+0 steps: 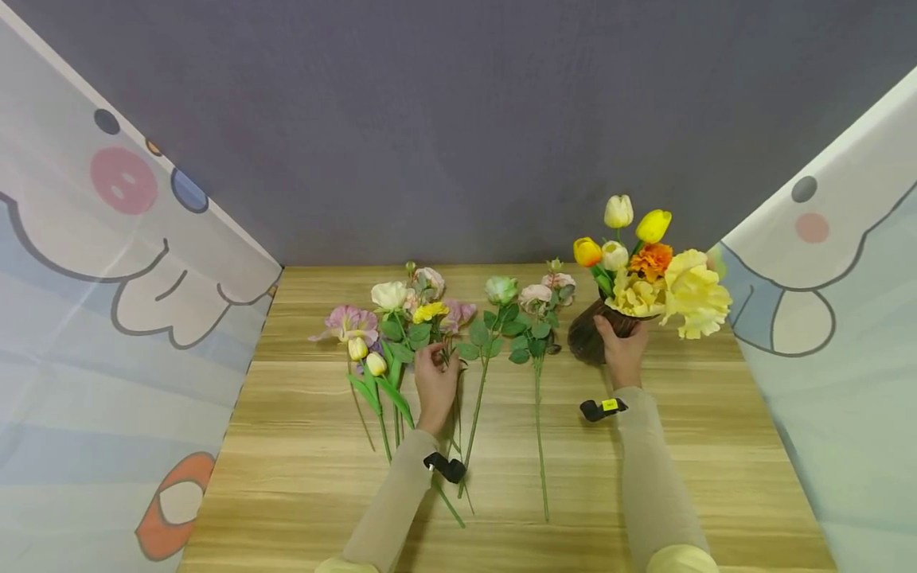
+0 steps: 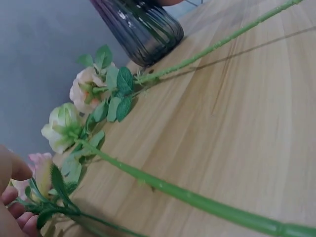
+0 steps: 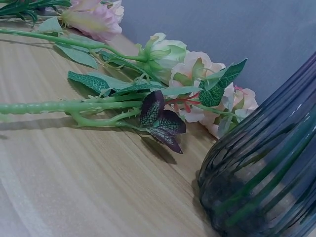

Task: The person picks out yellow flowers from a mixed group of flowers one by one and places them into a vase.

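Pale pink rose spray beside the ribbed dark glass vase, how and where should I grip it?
Probably pinch its long green stem below the green leaves, from the near side: that stretch is slim, leafless and points toward you, with pale pink blooms farthest.

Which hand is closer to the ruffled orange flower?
Right. The right hand is just below the ruffled orange flower, gripping its dark glass vase; the left hand is farther left.

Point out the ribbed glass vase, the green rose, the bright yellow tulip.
Ribbed glass vase (image 3: 269,170): right wrist view, side wall.
Green rose (image 1: 501,290): head view, bloom.
Bright yellow tulip (image 1: 653,227): head view, petals.
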Demonstrator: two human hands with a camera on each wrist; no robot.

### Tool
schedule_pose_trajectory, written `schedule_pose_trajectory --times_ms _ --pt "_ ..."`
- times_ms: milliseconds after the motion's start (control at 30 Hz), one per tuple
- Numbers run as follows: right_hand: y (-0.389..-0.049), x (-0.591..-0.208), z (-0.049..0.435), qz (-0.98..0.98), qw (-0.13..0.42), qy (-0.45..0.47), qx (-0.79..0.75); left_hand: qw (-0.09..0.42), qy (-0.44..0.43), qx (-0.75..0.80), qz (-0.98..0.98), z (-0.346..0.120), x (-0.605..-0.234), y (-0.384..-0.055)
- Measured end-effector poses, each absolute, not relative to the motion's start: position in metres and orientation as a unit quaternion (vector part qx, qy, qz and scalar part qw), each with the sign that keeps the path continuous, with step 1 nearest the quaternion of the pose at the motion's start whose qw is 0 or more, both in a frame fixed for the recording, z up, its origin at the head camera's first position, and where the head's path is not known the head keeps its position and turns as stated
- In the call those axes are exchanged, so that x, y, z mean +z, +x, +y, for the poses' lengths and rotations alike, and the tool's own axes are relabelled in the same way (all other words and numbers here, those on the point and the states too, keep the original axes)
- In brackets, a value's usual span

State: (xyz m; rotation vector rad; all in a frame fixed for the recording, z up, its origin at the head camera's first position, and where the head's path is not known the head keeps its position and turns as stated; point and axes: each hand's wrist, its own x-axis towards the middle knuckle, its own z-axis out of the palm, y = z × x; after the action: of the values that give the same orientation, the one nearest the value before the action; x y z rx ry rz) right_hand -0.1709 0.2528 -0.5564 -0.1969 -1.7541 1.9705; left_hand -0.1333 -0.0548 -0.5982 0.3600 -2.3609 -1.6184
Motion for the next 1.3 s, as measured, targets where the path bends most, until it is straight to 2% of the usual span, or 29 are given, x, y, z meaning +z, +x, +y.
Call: schedule_pose_trajectory --times_ms 167,467,1300 --pt "-0.172 -0.558 0.253 -0.638 0.254 -0.068 0.723 0.079 0.149 -0.572 -0.803 -0.058 -0.601 -0.134" --pt "-0.171 -0.558 0.253 -0.638 0.253 -0.064 0.724 0.021 0.17 -0.56 -0.81 -0.06 -0.603 -0.138" --pt "-0.173 -0.558 0.251 -0.633 0.272 -0.052 0.723 0.004 0.168 -0.533 -0.829 -0.063 -0.603 -0.146"
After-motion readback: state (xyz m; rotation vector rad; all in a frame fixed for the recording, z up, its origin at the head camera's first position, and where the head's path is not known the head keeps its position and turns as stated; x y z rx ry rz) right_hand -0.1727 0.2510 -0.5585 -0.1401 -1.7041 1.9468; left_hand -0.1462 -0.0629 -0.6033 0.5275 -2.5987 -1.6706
